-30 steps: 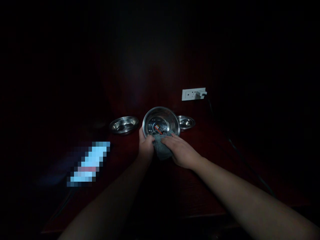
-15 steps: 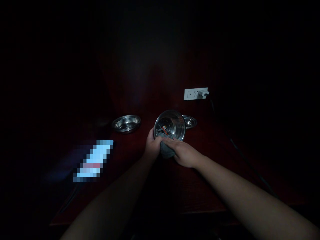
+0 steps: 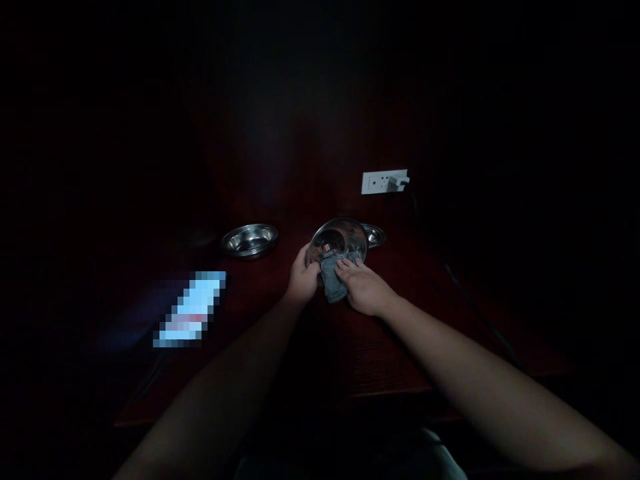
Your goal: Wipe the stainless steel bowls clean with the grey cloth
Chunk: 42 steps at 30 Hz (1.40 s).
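Observation:
A shiny steel pot (image 3: 353, 235) is tilted with its mouth toward me, and a small coloured label shows on its inner bottom. My left hand (image 3: 302, 280) is closed on the pot's left rim, thumb in front. Over the near rim hangs a grey cloth (image 3: 333, 279), partly inside the pot. My right hand (image 3: 367, 285) presses the cloth against the rim, its fingertips reaching inside. Behind the pot, to the right, a small steel lid or dish (image 3: 376, 235) is partly hidden.
Stacked shallow steel bowls (image 3: 250, 241) sit at the left on the dark red table (image 3: 395, 363). Nearer me lies a lit, blurred-out screen (image 3: 193, 310). A white wall socket (image 3: 384, 182) with a plug is at the back, and a dark cable (image 3: 480, 313) runs along the right.
My right hand has slid slightly right along the rim, with its fingers now over the cloth. More of the cloth shows between my hands. The whole view has shifted a little.

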### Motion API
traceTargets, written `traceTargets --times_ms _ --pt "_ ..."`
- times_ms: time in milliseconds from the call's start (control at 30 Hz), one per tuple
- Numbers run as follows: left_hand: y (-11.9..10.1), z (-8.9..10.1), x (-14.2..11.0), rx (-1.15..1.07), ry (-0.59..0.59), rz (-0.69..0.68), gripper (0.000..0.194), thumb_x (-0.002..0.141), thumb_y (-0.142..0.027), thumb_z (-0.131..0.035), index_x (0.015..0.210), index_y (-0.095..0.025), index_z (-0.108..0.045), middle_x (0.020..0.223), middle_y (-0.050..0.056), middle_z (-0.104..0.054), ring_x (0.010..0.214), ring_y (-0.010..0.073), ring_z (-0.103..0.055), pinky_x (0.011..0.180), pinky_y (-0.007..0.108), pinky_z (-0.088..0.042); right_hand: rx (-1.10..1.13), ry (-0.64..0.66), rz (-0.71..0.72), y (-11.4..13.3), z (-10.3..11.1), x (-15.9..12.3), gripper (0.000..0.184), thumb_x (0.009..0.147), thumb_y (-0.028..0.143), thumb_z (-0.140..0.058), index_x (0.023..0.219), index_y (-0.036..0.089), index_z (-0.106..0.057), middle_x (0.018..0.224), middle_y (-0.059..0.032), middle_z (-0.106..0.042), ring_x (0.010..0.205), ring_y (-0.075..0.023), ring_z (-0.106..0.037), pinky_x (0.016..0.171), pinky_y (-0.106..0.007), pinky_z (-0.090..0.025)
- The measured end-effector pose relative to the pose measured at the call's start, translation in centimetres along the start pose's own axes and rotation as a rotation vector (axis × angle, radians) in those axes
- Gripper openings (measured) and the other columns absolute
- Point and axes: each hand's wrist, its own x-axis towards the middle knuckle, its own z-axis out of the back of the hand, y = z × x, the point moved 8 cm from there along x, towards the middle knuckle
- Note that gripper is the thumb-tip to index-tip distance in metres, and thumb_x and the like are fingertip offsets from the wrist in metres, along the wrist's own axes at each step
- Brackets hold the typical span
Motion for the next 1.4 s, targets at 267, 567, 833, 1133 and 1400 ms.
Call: traceTargets --times_ms 267,567,833,1133,1400 --pt "1.8 0.8 0.2 0.05 -0.027 0.104 0.038 0.063 -0.016 -0.051 0.1 -0.017 -0.057 0.083 0.002 -0.063 0.072 0.0151 -0.058 0.066 0.028 -0.047 0.147 0.061 0.025 0.7 -1.1 0.1 0.061 0.071 0.009 -0.041 0.132 0.003 -0.036 0.138 -0.0193 -0.035 0.13 -0.0255 -0.03 0.108 -0.044 -0.019" --pt "2.9 0.5 0.1 0.041 0.016 0.081 0.051 0.063 -0.015 -0.061 0.113 -0.016 -0.049 0.104 0.006 -0.06 0.096 0.0188 -0.056 0.09 0.033 -0.041 0.318 0.02 0.042 1.4 -1.5 0.0 0.067 0.066 0.005 -0.04 0.133 0.005 -0.035 0.139 -0.0157 -0.034 0.13 -0.0218 -0.03 0.108 -0.043 -0.022" --pt "3.4 0.6 -0.6 0.056 0.011 0.126 0.049 0.063 -0.022 -0.066 0.109 -0.017 -0.049 0.101 0.006 -0.061 0.092 0.0187 -0.057 0.087 0.034 -0.041 0.403 -0.065 0.056 1.6 -0.9 -0.1 0.064 0.066 0.004 -0.039 0.13 0.01 -0.041 0.136 -0.0112 -0.041 0.126 -0.0197 -0.037 0.108 -0.042 -0.024" --pt "4.1 0.9 -0.4 0.064 -0.019 0.176 0.033 0.066 -0.02 -0.059 0.097 -0.017 -0.052 0.091 0.004 -0.061 0.085 0.017 -0.057 0.082 0.032 -0.044 0.32 -0.122 0.026 0.8 -0.7 -0.1 0.058 0.068 0.004 -0.041 0.126 0.012 -0.046 0.13 -0.0099 -0.049 0.121 -0.0179 -0.044 0.106 -0.035 -0.029" --pt "4.5 0.5 -0.2 0.042 0.001 0.211 0.029 0.065 -0.014 -0.052 0.094 -0.017 -0.054 0.087 0.002 -0.062 0.081 0.0164 -0.058 0.078 0.031 -0.045 0.059 -0.078 -0.049 -0.6 -0.1 0.4 0.048 0.074 0.013 -0.046 0.121 0.006 -0.051 0.129 -0.0184 -0.047 0.125 -0.0246 -0.039 0.107 -0.044 -0.023"
